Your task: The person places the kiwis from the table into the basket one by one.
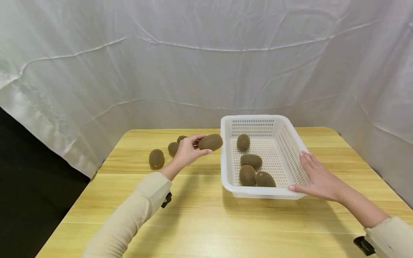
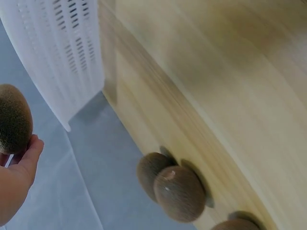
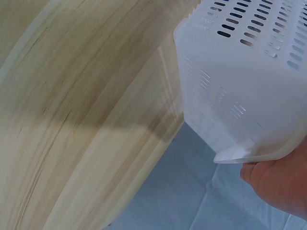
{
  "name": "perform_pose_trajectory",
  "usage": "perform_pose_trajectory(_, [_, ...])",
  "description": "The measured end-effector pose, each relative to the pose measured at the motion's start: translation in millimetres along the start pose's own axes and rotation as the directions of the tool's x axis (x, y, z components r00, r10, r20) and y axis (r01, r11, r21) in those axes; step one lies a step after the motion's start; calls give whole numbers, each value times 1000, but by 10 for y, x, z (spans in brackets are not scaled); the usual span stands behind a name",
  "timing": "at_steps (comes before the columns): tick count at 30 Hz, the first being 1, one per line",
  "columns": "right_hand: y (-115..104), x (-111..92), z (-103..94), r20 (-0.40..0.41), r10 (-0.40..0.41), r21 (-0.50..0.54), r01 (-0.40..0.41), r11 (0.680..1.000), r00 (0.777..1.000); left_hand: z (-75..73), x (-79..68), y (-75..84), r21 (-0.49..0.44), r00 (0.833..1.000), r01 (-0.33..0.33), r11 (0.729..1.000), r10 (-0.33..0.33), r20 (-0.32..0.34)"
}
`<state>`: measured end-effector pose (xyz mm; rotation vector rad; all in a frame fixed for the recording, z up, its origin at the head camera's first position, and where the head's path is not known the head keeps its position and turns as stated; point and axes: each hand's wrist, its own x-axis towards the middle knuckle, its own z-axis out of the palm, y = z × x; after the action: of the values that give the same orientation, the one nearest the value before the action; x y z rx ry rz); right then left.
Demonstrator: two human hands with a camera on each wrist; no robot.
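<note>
My left hand point(image 1: 191, 149) pinches a brown kiwi point(image 1: 213, 142) between thumb and fingers, raised above the table beside the basket's left rim. The left wrist view shows this kiwi point(image 2: 13, 119) at its left edge, against the fingertips. Straight fingers of my right hand point(image 1: 321, 179) rest spread over the near right corner of a white perforated plastic basket point(image 1: 227, 161), thumb on the front rim. Several kiwis point(image 1: 251, 161) lie inside, mostly toward the left and front. The right wrist view shows part of that hand point(image 3: 283, 184) against the basket's rim.
Left of the basket, three more kiwis point(image 1: 156, 159) lie on the wooden table point(image 1: 200, 222), one partly hidden behind my left hand. A pale cloth curtain point(image 1: 193, 79) hangs behind the table and along its sides. Dark material point(image 1: 35, 179) shows at far left.
</note>
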<state>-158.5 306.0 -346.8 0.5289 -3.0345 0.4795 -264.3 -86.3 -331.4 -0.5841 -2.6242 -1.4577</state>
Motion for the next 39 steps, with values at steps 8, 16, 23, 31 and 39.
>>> perform_pose_trajectory(8, [8, -6, 4, -7, -4, -18, 4, 1000, 1000, 213, 116, 133, -26, 1000, -17, 1000, 17, 7])
perform_pose_trajectory(16, [4, -8, -2, -8, -1, -26, 1, 1000, 1000, 439, 221, 229, 27, 998, -57, 998, 56, 39])
perform_pose_trajectory(23, [-7, -3, -6, -2, 3, -18, -3, 1000, 1000, 609, 278, 296, 154, 994, -105, 982, 99, 44])
perform_pose_trajectory(31, [-7, -4, -1, 2, 6, -14, -6, 1000, 1000, 749, 304, 387, 341, 990, -136, 930, 111, 93])
perform_pose_trajectory(39, [-7, -4, 0, 6, 15, -10, -15, 1000, 1000, 803, 301, 391, 467, 970, -230, 854, 164, 178])
